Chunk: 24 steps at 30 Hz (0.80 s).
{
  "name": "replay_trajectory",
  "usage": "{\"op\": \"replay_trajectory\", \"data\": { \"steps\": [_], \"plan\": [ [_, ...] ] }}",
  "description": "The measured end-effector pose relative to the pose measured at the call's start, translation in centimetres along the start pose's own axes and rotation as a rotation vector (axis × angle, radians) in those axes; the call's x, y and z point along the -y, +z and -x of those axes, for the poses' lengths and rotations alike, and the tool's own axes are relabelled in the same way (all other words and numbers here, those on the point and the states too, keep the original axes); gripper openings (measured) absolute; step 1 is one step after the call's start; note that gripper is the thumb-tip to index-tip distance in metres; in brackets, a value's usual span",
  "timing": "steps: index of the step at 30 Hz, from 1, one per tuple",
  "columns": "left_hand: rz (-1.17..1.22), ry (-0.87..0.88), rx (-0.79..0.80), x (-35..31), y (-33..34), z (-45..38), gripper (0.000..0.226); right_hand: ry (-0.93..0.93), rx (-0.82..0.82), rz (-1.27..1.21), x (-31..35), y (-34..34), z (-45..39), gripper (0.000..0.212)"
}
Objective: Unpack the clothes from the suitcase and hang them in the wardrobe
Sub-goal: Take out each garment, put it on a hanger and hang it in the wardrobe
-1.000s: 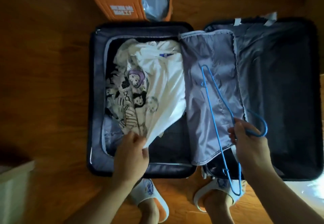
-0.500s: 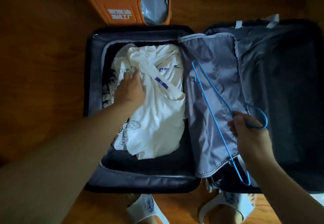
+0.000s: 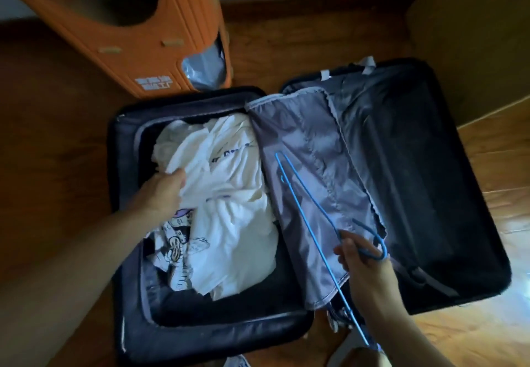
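Observation:
A dark suitcase [image 3: 126,252] lies open flat on the wooden floor. Its left half holds a crumpled white T-shirt [image 3: 229,183] with cartoon prints. My left hand [image 3: 163,194] grips the shirt's upper left part, fingers buried in the fabric. A grey lining flap [image 3: 309,188] is folded over the middle hinge. My right hand [image 3: 364,263] holds a thin blue wire hanger [image 3: 304,203] near its hook, above the flap. The right half [image 3: 430,194] shows only dark lining.
An orange suitcase [image 3: 137,36] stands upright just beyond the open case's far left corner. A wooden furniture panel [image 3: 473,36] rises at the far right. My slippered feet [image 3: 238,362] show at the bottom edge. Wooden floor [image 3: 51,151] surrounds everything.
My left hand went from the shirt's near edge up to its far part and now bunches the fabric there. The hanger stays in my right hand. The view tilted up.

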<state>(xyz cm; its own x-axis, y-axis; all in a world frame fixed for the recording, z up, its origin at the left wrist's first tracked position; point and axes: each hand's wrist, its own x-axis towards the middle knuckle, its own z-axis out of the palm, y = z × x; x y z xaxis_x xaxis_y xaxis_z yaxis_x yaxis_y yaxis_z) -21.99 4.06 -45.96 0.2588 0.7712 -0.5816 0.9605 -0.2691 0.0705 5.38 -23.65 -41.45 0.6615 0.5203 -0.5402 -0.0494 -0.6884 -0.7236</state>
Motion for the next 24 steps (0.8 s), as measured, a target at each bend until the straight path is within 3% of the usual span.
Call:
{"op": "replay_trajectory", "data": {
  "steps": [3,5,8,11,14,20,22,24],
  "plan": [
    [-0.201,-0.081,0.141,2.2,-1.5,6.6,0.029,0.086,-0.006,0.015,1.8,-2.3,3.5,0.023],
    [-0.201,-0.101,0.201,3.0,-3.8,11.4,0.031,0.112,-0.021,0.037,4.8,-4.4,6.8,0.019],
    [0.077,-0.097,0.177,2.5,-9.9,19.8,0.023,0.119,-0.037,0.017,10.3,-8.1,12.1,0.024],
    [0.317,-0.013,-0.078,-0.2,-18.2,29.5,0.008,0.105,0.035,-0.112,15.6,-12.5,17.7,0.026],
    [0.511,-0.011,-0.191,-3.8,-25.9,39.0,0.012,0.041,0.067,-0.314,21.6,-17.5,22.9,0.022],
    [1.096,-0.094,-0.184,-10.2,-38.8,53.1,0.019,-0.076,0.306,-0.685,30.7,-27.6,29.7,0.025],
    [1.182,-0.043,-0.176,-11.9,-42.2,56.8,0.019,-0.136,0.414,-0.778,34.0,-30.7,31.1,0.025],
    [1.095,0.053,-0.166,-13.5,-45.2,60.7,0.016,-0.235,0.509,-0.845,37.1,-33.8,33.2,0.026]
  ]
}}
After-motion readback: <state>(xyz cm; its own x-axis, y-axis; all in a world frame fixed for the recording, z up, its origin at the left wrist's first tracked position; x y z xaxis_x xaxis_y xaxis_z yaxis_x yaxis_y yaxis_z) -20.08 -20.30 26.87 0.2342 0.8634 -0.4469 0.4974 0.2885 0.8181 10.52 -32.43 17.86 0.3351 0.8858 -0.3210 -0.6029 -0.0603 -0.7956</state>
